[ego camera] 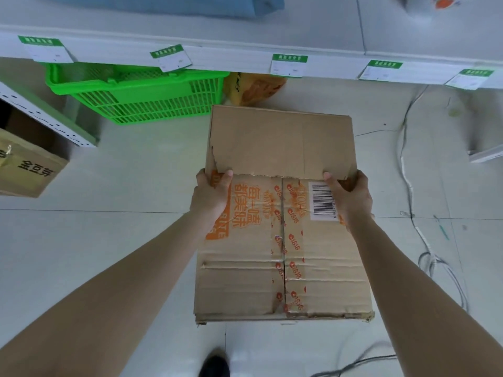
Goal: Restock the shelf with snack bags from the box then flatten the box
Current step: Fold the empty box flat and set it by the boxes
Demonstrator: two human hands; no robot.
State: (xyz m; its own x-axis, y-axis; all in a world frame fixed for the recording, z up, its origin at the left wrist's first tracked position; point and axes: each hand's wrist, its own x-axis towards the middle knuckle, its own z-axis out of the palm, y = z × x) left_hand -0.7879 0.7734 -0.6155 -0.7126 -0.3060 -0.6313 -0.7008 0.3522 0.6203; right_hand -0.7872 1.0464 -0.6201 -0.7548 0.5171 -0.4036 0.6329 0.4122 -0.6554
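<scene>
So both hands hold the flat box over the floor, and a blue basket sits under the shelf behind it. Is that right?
Not quite: the basket is green, not blue, as the head view shows. The rest holds: the left hand and right hand grip the flat box over the floor, the basket under the shelf.

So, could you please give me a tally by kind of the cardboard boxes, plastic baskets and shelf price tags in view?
Cardboard boxes: 2, the flattened box held in both hands and another box at the far left.
Green plastic baskets: 1.
Green-and-white price tags: 5, the first at the left.
Total: 8
</scene>
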